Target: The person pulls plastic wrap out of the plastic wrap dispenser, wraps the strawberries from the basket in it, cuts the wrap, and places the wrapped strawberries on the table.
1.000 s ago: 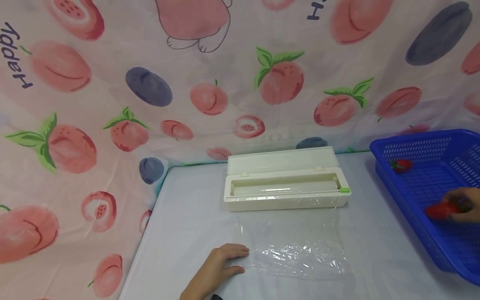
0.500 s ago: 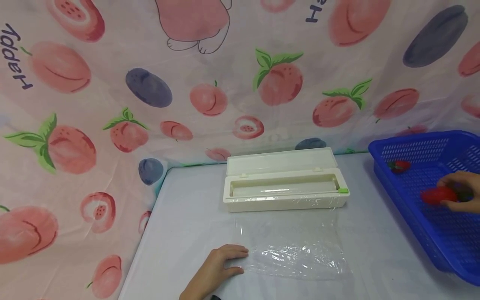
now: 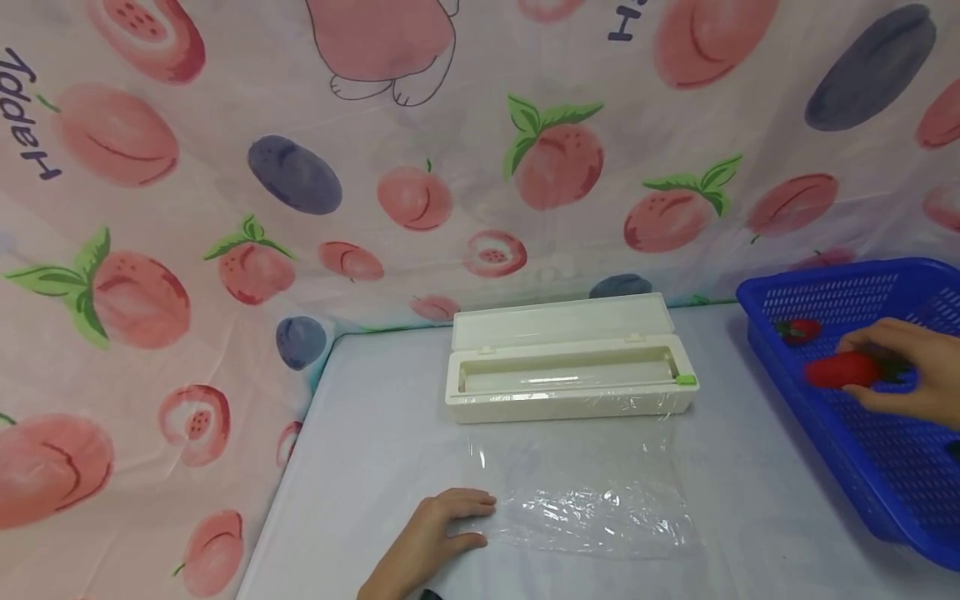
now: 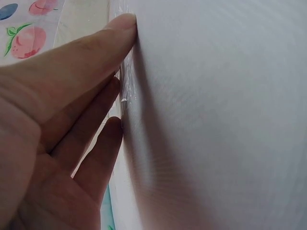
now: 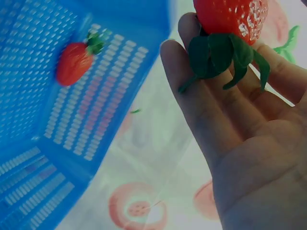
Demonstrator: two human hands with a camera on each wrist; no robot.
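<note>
My right hand [image 3: 911,371] pinches a red strawberry [image 3: 843,369] with green leaves above the left side of a blue plastic basket [image 3: 795,375]. In the right wrist view the strawberry [image 5: 232,19] shows its glossy red body and dark green leaves at the fingertips. A second, smaller strawberry [image 3: 799,331] lies in the basket's far left corner. My left hand [image 3: 435,533] rests on the white table with fingers extended, at the left edge of a clear sheet of cling film [image 3: 585,508]. Its fingertips touch that edge in the left wrist view.
The film runs out of a white cling film box [image 3: 570,407] with its lid [image 3: 562,323] raised and a green slider [image 3: 686,380] at the right end. A fruit-patterned cloth [image 3: 450,167] hangs behind and to the left of the table [image 3: 360,433].
My right hand has lifted the strawberry and moved it left and away from me, toward the basket's left rim. The left hand, film and box stay where they were.
</note>
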